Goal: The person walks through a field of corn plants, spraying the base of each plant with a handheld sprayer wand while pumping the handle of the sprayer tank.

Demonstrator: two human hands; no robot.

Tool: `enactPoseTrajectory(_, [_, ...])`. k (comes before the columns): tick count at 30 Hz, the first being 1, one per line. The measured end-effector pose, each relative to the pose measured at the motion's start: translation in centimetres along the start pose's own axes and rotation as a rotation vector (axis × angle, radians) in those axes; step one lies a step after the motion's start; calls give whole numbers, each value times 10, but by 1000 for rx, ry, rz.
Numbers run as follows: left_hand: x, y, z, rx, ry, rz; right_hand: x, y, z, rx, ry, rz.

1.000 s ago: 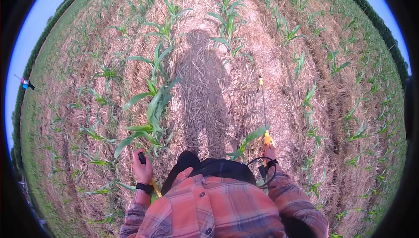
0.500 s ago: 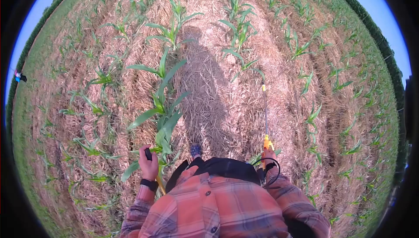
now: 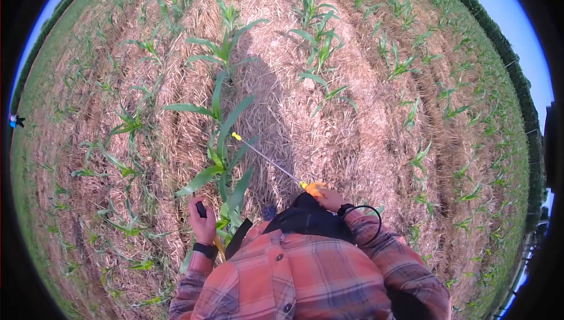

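My left hand (image 3: pixel 204 226) is closed around a black handle grip (image 3: pixel 201 209), left of my body. A yellow bar (image 3: pixel 220 243) shows just behind that wrist. My right hand (image 3: pixel 331 199) grips the orange handle of a sprayer wand (image 3: pixel 270 161) in front of my waist. The thin metal wand slants up and to the left. Its yellow nozzle (image 3: pixel 236 136) is beside the leaves of a tall corn plant (image 3: pixel 218 158). A black hose (image 3: pixel 376 226) loops by my right wrist. Whether spray comes out cannot be seen.
Rows of young corn plants (image 3: pixel 322 47) run ahead on both sides, with dry straw (image 3: pixel 276 103) covering the soil between them. My shadow falls forward along the row gap. One shoe (image 3: pixel 268 212) shows below me. Another person (image 3: pixel 16 121) is far off at the left edge.
My right hand has moved left and inward, swinging the wand from pointing straight ahead on the right to slanting left toward the corn plant. My left hand has shifted slightly and keeps its hold.
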State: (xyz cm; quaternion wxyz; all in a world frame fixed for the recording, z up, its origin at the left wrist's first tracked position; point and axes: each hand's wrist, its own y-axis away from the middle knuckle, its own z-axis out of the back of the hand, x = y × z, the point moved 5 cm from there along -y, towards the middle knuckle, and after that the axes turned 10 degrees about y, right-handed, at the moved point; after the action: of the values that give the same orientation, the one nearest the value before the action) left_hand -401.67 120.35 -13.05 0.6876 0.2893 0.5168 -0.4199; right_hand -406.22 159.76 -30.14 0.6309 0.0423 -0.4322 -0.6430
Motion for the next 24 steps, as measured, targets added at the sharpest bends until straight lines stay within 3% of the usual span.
enactPoseTrajectory(2, [-1, -9, -2, -8, 19, 29, 15, -14, -1, 18, 147, 178])
enactPoseTrajectory(8, [22, -39, -12, -47, 9, 86, 32, -56, 12, 99, 208, 306])
enactPoseTrajectory(10, [-7, -55, -26, -77, -60, -42, 19, -78, 20, 116, 104, 260])
enactPoseTrajectory(16, [-42, -109, -86, -56, -111, -61, -14, -129, 83, -96, 51, 171])
enactPoseTrajectory(18, [-56, -128, -112, -15, -177, -92, -43, -151, 99, -112, 72, 46])
enactPoseTrajectory(20, [-55, -149, -132, -28, -184, -150, -73, -169, 109, -83, -27, -56])
enactPoseTrajectory(22, [-67, -165, -154, -14, -190, -114, -85, -173, 139, -281, -121, -88])
enactPoseTrajectory(24, [-83, -177, -173, 7, -214, -120, -102, -176, 153, -244, -275, -161])
